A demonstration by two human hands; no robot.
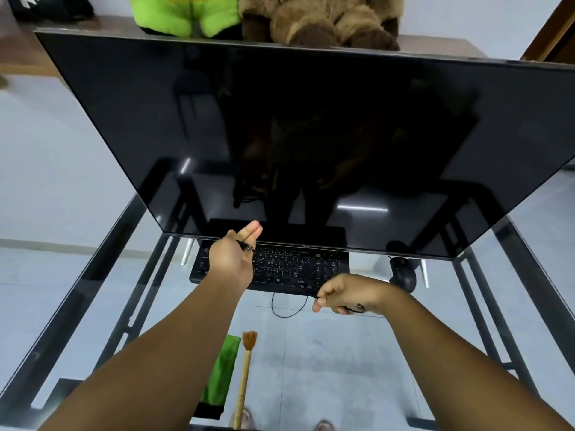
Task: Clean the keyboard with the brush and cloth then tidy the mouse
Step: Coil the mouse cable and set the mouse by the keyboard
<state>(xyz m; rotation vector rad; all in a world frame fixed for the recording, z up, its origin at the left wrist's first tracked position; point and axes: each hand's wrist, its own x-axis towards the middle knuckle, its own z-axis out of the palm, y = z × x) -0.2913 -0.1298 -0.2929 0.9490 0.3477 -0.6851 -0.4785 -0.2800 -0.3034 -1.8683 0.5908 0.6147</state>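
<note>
The black keyboard (270, 269) lies flat at the centre of the frame on the glass worktop (342, 353), tucked just under the lower edge of the big dark monitor (280, 135). It looks light and rigid, best steadied by its outer frame, since the keys would give under pressure and the glass probably lets it slide. Its thin black cable (287, 311) loops below its front edge. The left hand (233, 259) hovers over the keyboard's left part, fingers extended and pinching a thin dark strand, seemingly cable. The right hand (345, 295), at the keyboard's lower right corner, is curled closed on what looks like the same cable. The black mouse (403, 273) sits to the right, near the monitor's edge. At lower centre the brush (245, 371), a stiff pale handle with soft tan bristles, lies just beside the limp green cloth (222, 374); both are untouched, so cleaning has not begun. Plush toys (317, 20) sit behind the monitor, at the top.
</note>
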